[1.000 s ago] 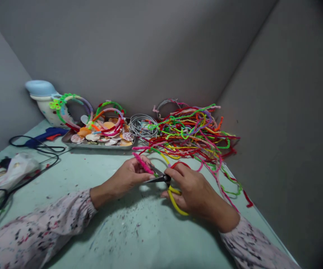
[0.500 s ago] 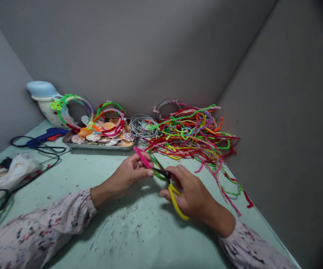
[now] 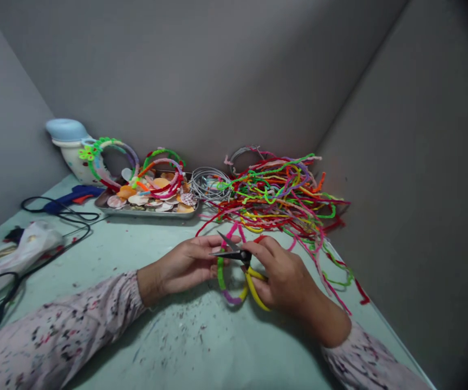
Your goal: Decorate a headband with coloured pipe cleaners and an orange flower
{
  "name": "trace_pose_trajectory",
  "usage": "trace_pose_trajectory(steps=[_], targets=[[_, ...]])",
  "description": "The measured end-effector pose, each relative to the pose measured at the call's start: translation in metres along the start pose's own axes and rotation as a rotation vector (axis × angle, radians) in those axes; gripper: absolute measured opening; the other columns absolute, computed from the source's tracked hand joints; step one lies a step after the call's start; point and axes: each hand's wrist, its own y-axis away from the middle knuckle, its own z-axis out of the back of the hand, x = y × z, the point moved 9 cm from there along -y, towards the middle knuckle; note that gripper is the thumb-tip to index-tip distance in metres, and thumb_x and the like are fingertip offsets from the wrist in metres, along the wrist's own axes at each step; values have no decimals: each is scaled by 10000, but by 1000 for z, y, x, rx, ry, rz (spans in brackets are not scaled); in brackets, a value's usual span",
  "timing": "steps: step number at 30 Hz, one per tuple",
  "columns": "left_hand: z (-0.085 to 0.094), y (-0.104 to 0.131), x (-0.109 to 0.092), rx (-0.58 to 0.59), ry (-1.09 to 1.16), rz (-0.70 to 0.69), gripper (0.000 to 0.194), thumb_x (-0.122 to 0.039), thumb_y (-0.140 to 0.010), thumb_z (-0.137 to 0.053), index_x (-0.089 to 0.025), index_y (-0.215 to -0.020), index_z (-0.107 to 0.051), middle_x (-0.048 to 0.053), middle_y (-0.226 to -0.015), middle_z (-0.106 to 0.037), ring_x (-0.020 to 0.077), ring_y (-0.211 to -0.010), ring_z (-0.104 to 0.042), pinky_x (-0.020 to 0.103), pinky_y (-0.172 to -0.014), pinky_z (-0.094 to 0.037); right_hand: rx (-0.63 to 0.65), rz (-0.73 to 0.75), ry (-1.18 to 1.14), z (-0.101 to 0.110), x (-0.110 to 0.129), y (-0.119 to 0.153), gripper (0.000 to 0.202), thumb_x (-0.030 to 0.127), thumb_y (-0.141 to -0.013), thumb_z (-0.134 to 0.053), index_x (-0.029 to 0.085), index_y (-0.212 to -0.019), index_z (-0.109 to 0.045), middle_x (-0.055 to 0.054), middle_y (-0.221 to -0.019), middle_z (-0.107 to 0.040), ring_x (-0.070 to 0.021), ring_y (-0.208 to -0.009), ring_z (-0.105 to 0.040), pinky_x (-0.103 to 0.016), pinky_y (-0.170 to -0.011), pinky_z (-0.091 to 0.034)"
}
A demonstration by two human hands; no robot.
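Note:
My right hand (image 3: pixel 285 273) is closed round the yellow handles of a pair of scissors (image 3: pixel 254 287), whose dark blades are parted and point left. Behind and below the blades hangs a ring wrapped in pipe cleaners (image 3: pixel 220 276), pink at the top, then green, purple and yellow. My left hand (image 3: pixel 187 262) grips the ring's left side between thumb and fingers; the fingertips are partly hidden behind it and the blades. The ring's right side passes behind the scissors and my right hand.
A heap of colourful pipe cleaners (image 3: pixel 274 189) lies at the back right beside a coil of grey wire (image 3: pixel 209 184). A metal tray (image 3: pixel 148 214) holds shells and wrapped rings. To the left are a blue glue gun (image 3: pixel 69 197), black cable (image 3: pixel 55 260), a plastic bag (image 3: pixel 34 244) and a blue-lidded container (image 3: pixel 71 157).
The ring has turned, so its loop now hangs below the blades with the pink part at the top. The scissors' blades have swung to point further left and stand apart.

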Motion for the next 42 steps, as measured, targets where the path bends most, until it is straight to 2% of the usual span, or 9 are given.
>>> trace_pose_trajectory(steps=[4, 9, 20, 28, 42], targets=[[4, 0, 5, -50, -3, 29, 235, -106, -803, -622, -126, -1033, -670, 107, -989, -667, 174, -880, -624, 285, -781, -464, 19, 16, 35, -10, 6, 0, 518, 165, -717, -572, 168, -1226, -470, -89, -944, -548, -217, -770, -550, -316, -619, -471], [4, 0, 7, -49, -1, 30, 224, -88, -808, -613, -115, -1022, -675, 115, -987, -676, 181, -880, -631, 316, -806, -471, 47, 3, -15, -15, 8, 1, 535, 163, -710, -578, 164, -1234, -464, -92, -963, -543, -216, -801, -544, -320, -659, -484], [-3, 0, 6, 50, -11, 30, 320, -80, -824, -613, -131, -1138, -646, 137, -1083, -676, 213, -993, -636, 345, -895, -453, 100, -33, -134, -19, 3, 1, 512, 142, -723, -559, 183, -1224, -462, -83, -996, -515, -209, -840, -515, -334, -725, -477], [1, 1, 6, -33, -43, 30, 246, -100, -804, -649, -127, -1047, -675, 111, -1017, -680, 184, -905, -644, 308, -799, -476, 81, -2, -88, -18, 4, 1, 552, 134, -730, -554, 169, -1273, -464, -86, -975, -520, -204, -818, -520, -318, -699, -474], [1, 2, 6, -69, -65, 42, 272, -99, -777, -677, -129, -1047, -677, 95, -963, -684, 156, -837, -634, 267, -729, -457, 76, -16, -13, -17, 5, 4, 440, 194, -781, -568, 211, -1219, -522, -69, -953, -582, -204, -798, -585, -297, -648, -466]])
